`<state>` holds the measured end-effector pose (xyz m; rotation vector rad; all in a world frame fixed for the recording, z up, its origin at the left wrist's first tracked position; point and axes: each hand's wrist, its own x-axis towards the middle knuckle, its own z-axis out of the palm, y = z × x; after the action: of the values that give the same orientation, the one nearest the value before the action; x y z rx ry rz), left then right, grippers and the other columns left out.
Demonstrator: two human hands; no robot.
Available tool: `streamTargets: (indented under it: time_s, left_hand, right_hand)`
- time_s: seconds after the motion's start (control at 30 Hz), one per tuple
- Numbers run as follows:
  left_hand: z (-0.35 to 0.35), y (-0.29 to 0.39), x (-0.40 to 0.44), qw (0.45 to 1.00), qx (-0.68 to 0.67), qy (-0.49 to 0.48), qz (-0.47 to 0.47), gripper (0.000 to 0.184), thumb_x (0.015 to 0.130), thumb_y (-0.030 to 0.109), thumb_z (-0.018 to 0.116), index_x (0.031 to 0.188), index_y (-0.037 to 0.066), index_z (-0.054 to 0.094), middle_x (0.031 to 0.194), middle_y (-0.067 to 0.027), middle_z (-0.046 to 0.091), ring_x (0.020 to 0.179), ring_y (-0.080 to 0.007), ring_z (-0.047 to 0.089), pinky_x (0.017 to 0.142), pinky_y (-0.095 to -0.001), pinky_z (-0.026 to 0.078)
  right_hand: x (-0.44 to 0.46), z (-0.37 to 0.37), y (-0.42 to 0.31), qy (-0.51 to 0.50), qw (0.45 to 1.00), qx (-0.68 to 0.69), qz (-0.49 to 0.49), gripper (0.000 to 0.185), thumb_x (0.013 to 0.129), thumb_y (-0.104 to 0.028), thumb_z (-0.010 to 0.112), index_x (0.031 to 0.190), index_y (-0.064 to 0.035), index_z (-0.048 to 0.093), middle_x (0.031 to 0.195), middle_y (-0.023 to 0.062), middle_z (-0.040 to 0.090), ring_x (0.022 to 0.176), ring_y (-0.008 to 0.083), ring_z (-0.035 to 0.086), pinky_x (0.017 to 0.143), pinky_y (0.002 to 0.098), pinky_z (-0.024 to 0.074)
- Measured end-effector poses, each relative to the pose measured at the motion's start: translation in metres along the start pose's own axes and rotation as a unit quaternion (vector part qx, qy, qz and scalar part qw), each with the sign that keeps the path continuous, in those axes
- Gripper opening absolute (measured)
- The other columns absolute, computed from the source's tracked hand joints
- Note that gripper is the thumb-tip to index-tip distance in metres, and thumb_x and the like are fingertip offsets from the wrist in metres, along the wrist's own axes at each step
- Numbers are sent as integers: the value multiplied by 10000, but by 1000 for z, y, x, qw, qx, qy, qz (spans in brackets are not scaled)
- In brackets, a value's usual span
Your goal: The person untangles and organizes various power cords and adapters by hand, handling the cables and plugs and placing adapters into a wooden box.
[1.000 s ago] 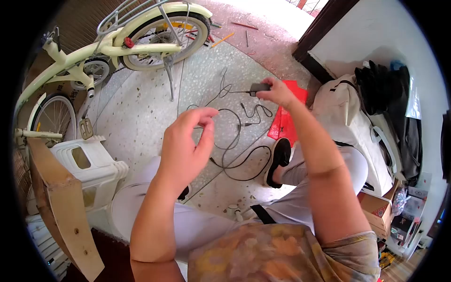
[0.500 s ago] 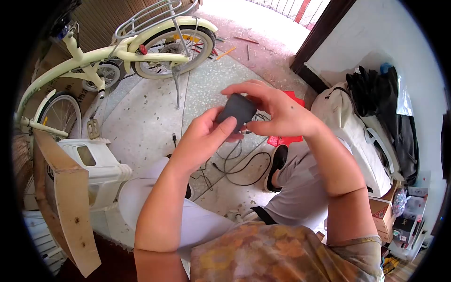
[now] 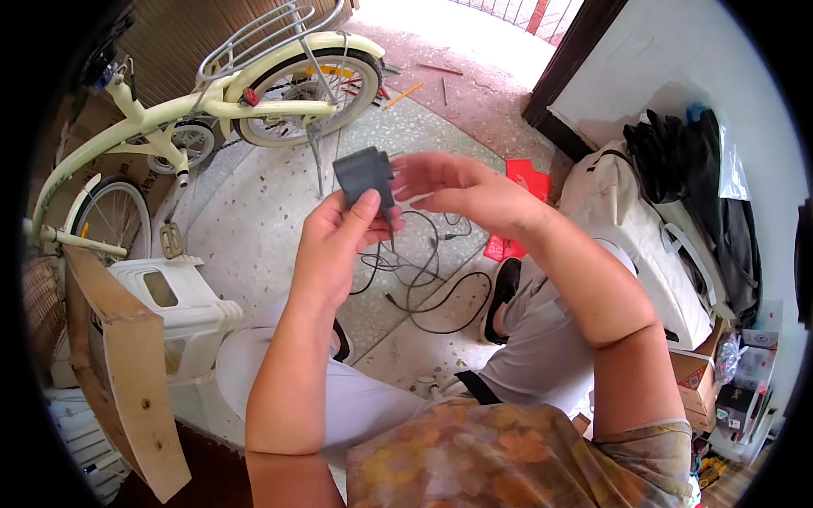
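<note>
A dark grey power adapter [image 3: 362,175] is gripped between the thumb and fingers of my left hand [image 3: 337,241], raised above the floor. A thin dark cable runs down from it past my fingers. Just to its right is my right hand [image 3: 461,188], fingers stretched out toward the adapter and slightly blurred, holding nothing. Whether its fingertips touch the adapter's edge I cannot make out. Below both hands, tangled black and grey cables [image 3: 415,284] lie on the floor between my feet.
A pale yellow bicycle [image 3: 254,106] stands at the upper left, near a white plastic stool [image 3: 182,296] and a wooden board [image 3: 135,389]. Red paper [image 3: 527,176] lies right of the cables. Several pencil-like sticks [image 3: 404,95] are scattered by the doorway. A cream bag [image 3: 622,229] leans along the right wall.
The adapter has moved left and turned more upright in my left hand. My right hand has come off it, and its fingers have straightened.
</note>
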<state>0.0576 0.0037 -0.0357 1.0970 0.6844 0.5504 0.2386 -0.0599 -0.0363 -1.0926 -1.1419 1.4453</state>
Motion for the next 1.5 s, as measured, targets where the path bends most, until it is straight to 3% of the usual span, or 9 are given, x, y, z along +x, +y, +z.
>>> streamTargets:
  time_s: [0.23, 0.43, 0.47, 0.73, 0.87, 0.93, 1.17, 1.27, 1.5]
  left_hand:
    - [0, 4, -2, 995, -93, 20, 29, 222, 842, 218, 512, 930, 16, 531, 863, -108, 593, 760, -175, 578, 687, -291, 472]
    - [-6, 5, -4, 993, -109, 16, 51, 216, 850, 199, 491, 981, 28, 501, 965, -148, 566, 860, -220, 564, 781, -355, 452]
    - [-7, 3, -4, 991, -121, 2, 52, 231, 838, 173, 516, 1012, 24, 487, 964, -113, 567, 833, -178, 565, 749, -316, 455]
    - [-3, 3, -5, 990, -118, -26, 74, 251, 834, 154, 518, 1048, 30, 476, 994, -109, 558, 878, -192, 553, 800, -333, 427]
    - [-10, 3, -5, 987, -121, -38, 99, 325, 854, 228, 472, 1100, 17, 440, 1023, -138, 539, 924, -234, 535, 854, -381, 402]
    - [-14, 9, -6, 985, -129, -40, 111, 341, 859, 242, 461, 1113, 18, 429, 1031, -134, 532, 942, -231, 524, 866, -379, 394]
    - [-33, 32, -10, 965, -179, -8, 193, 361, 866, 279, 445, 1124, 26, 430, 1035, -125, 525, 960, -223, 512, 856, -359, 401]
    - [-42, 39, -11, 960, -182, 14, 211, 388, 870, 308, 429, 1127, 19, 421, 1057, -125, 511, 983, -221, 486, 890, -369, 371]
    - [-53, 52, -20, 942, -260, 40, 209, 369, 881, 257, 404, 1127, -18, 401, 957, -124, 501, 879, -204, 475, 858, -354, 375]
  right_hand:
    - [-4, 17, 16, -111, 991, 34, 72, 431, 736, 9, 429, 1166, 32, 410, 1085, 109, 518, 1036, 140, 456, 882, 258, 341]
    - [-2, 22, 19, -81, 994, 12, 75, 268, 853, -65, 430, 1112, -8, 463, 1006, 82, 561, 951, 125, 495, 856, 253, 364]
    - [-2, 22, 19, -82, 994, 11, 71, 268, 853, -65, 430, 1112, -8, 463, 1006, 82, 561, 951, 125, 495, 856, 253, 364]
    - [-2, 21, 25, -82, 994, -24, 66, 168, 827, -60, 490, 966, 4, 557, 912, 50, 584, 889, 105, 517, 814, 243, 395]
    - [-3, 15, 26, -96, 987, -107, 65, 168, 824, -76, 502, 962, 3, 557, 897, 40, 587, 863, 90, 515, 791, 234, 399]
    - [-2, 10, 35, -92, 984, -144, 52, 176, 788, -162, 549, 889, -25, 594, 799, 17, 604, 751, 74, 527, 677, 223, 416]
    - [-2, 8, 30, -50, 989, -129, 57, 170, 774, -178, 554, 838, -27, 601, 739, 8, 595, 685, 75, 514, 635, 226, 413]
    - [-3, 8, 21, -65, 977, -175, 101, 169, 831, -153, 520, 900, -5, 565, 848, 24, 597, 811, 71, 521, 739, 221, 412]
    - [-4, 3, 25, -61, 954, -282, 82, 210, 788, -204, 554, 857, -7, 576, 802, 57, 595, 777, 117, 540, 710, 268, 421]
